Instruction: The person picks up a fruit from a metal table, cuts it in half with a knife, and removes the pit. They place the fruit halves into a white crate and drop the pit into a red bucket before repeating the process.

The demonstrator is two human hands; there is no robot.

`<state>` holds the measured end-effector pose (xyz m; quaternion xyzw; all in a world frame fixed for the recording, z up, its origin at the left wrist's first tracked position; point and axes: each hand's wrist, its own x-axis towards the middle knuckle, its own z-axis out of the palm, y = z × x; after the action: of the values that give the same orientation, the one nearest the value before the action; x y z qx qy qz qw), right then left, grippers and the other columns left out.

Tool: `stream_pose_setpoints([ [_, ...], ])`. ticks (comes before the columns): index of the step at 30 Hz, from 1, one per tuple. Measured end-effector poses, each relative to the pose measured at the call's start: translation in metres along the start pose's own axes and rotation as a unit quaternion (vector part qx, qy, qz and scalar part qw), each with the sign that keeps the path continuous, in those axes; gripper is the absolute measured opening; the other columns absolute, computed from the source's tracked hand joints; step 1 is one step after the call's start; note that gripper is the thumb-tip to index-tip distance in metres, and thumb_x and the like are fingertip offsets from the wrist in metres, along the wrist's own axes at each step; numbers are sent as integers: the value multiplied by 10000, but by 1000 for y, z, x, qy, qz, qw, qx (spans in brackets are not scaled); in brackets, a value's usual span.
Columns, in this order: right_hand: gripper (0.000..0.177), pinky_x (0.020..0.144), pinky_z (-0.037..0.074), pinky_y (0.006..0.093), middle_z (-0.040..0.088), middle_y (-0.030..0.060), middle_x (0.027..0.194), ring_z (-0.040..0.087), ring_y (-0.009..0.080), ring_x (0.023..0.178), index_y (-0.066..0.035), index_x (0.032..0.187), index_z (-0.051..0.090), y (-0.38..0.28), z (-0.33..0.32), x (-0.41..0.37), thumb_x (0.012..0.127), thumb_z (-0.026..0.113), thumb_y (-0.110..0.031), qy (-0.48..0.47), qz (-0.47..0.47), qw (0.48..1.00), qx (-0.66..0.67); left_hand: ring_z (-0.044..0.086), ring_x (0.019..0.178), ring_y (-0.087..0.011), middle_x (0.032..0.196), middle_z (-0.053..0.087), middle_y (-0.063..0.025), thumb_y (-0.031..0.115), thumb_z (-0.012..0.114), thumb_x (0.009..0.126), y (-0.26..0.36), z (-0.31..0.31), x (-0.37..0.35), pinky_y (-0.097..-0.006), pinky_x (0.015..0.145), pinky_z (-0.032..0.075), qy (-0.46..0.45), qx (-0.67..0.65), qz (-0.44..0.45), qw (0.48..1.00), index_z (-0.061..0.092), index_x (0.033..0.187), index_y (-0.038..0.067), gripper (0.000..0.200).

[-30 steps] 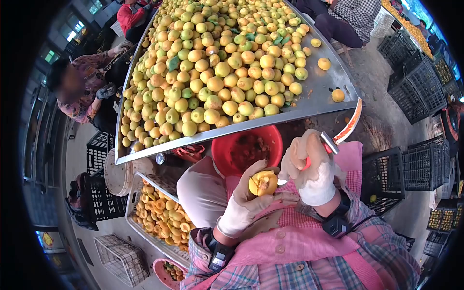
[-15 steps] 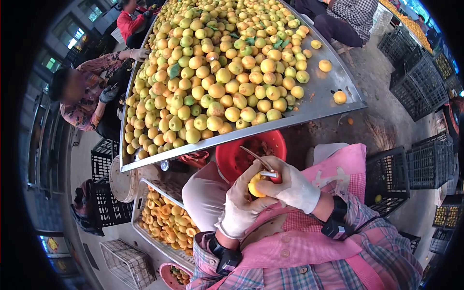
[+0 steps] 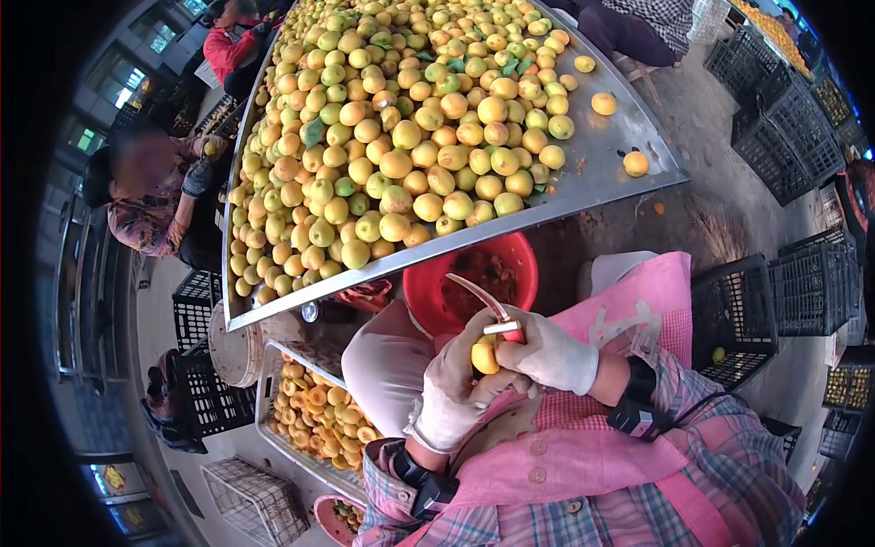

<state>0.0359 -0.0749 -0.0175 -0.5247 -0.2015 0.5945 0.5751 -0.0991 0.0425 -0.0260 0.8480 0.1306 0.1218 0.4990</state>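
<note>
My left hand (image 3: 454,387), in a white glove, is closed round a yellow apricot (image 3: 484,356) in front of my lap. In my gloved right hand (image 3: 558,353) is a knife (image 3: 478,291) with a thin curved blade and a red handle. A pale metal collar joins blade and handle, just above the fruit. The blade points up and to the left, clear of the apricot. Both hands are close together, and the fruit's underside is hidden by my fingers. Beyond them stands a red basin (image 3: 421,292) with dark scraps inside.
A metal-edged table (image 3: 612,157) heaped with apricots (image 3: 392,164) lies ahead. At my left is a white crate (image 3: 308,463) of halved apricots, near a pink basin (image 3: 326,521). Black crates (image 3: 734,319) stand at right. A co-worker (image 3: 150,196) sits at the table's left side.
The knife blade has tilted more upright, and its collar has lifted off the apricot. At left, the co-worker's hand has left the table edge and come towards the other hand. The view has shifted slightly.
</note>
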Motion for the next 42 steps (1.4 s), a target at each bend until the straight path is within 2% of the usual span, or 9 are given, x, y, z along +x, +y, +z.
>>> stream_pose_setpoints([
  [6,334,374,409,194,579,14,731,510,56,424,-88,1247,520,-4,3,3,941,598,-198,36,3,998,51,609,978,-210,1334,497,-168,252,662,914,-1,10,-8,-337,893,490,26,-358,-58,931,165,1505,41,800],
  [14,331,382,398,193,604,11,761,507,56,436,-80,1240,542,13,-1,5,934,631,-172,21,-29,997,71,622,987,-174,1139,641,-127,179,751,843,-14,8,-9,-313,879,501,72,-221,-21,972,391,1386,3,675],
  [16,325,400,416,195,604,11,772,508,56,455,-82,1248,530,10,-1,5,940,620,-129,12,-40,997,71,622,981,-168,1106,648,-115,128,763,822,-12,13,-10,-315,872,505,121,-292,-26,948,434,1348,8,632],
  [22,328,408,441,210,609,27,783,524,68,464,-87,1270,503,11,0,8,957,590,-137,8,-11,997,81,615,941,-171,1165,582,-130,8,612,920,2,2,-11,-308,845,518,60,-474,-119,870,366,1387,9,528],
  [31,261,410,403,187,584,-6,769,486,40,467,-98,1212,530,14,10,7,966,579,-172,27,-70,997,28,621,890,-141,1024,618,-100,225,717,876,-12,10,-14,-294,787,519,68,-317,-95,941,447,1239,-27,518],
  [35,252,405,395,181,586,-1,766,486,46,456,-93,1200,539,15,8,6,963,581,-170,18,-48,998,35,633,836,-140,898,645,-91,224,618,931,1,4,-12,-274,741,507,39,-315,-93,944,490,1116,-39,345],
  [38,257,410,399,184,597,10,794,496,52,458,-75,1196,547,26,1,7,967,576,-185,-23,-126,991,41,655,793,-161,854,659,-98,273,595,938,-6,6,-12,-282,715,510,42,-252,-62,965,490,1102,-38,367],
  [40,319,896,470,271,633,61,1073,581,126,1001,-15,1182,572,21,0,1,912,618,-179,-10,-72,995,68,660,793,-164,853,661,-102,296,602,936,-6,4,-12,-286,715,511,42,-221,-26,974,490,1100,-39,389],
  [42,336,859,476,264,634,53,1048,583,115,957,-17,1182,573,21,2,1,915,621,-215,-6,-83,994,71,648,811,-160,866,661,-106,351,613,932,-4,3,-12,-286,727,505,27,-270,-22,962,490,1110,-36,443],
])
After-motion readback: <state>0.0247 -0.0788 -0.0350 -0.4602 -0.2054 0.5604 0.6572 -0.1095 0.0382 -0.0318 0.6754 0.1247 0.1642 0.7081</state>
